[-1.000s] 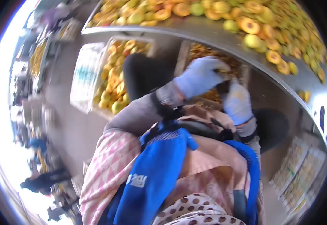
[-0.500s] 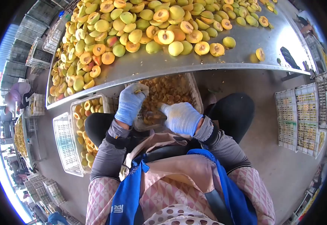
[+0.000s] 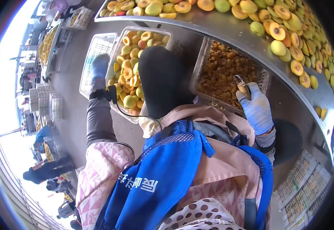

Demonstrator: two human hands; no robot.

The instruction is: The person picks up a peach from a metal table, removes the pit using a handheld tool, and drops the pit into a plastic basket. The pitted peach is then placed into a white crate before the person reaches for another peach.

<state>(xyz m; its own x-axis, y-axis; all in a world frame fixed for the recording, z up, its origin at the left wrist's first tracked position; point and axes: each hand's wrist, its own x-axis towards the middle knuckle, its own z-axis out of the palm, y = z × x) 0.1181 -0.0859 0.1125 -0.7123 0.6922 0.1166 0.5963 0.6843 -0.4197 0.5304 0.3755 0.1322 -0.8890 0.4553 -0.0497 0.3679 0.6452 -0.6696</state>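
Note:
My right hand (image 3: pixel 258 109), in a light blue knit glove, is closed round a small pitting tool (image 3: pixel 243 88) with a wooden handle and a curved metal loop at its tip. It is at the near right side of a crate (image 3: pixel 198 78) of brown fruit pits and scraps. My left hand (image 3: pixel 100 67), gloved alike, is stretched far left over the rims of a white slatted crate (image 3: pixel 93 46) and a crate of halved yellow fruit (image 3: pixel 130 73), which look like peaches or apricots. Its fingers are blurred, so whether it grips a rim cannot be seen.
A metal table (image 3: pixel 228 32) heaped with whole and halved fruit crosses the top and right. My knee (image 3: pixel 157 76) stands between the fruit crate and the pit crate. Stacked crates (image 3: pixel 304 188) are at lower right. Several people work at the far left.
The view has turned left. My left hand has gone from over the pit crate to the crates at the left. My right hand has drawn apart from it, and its tool now shows.

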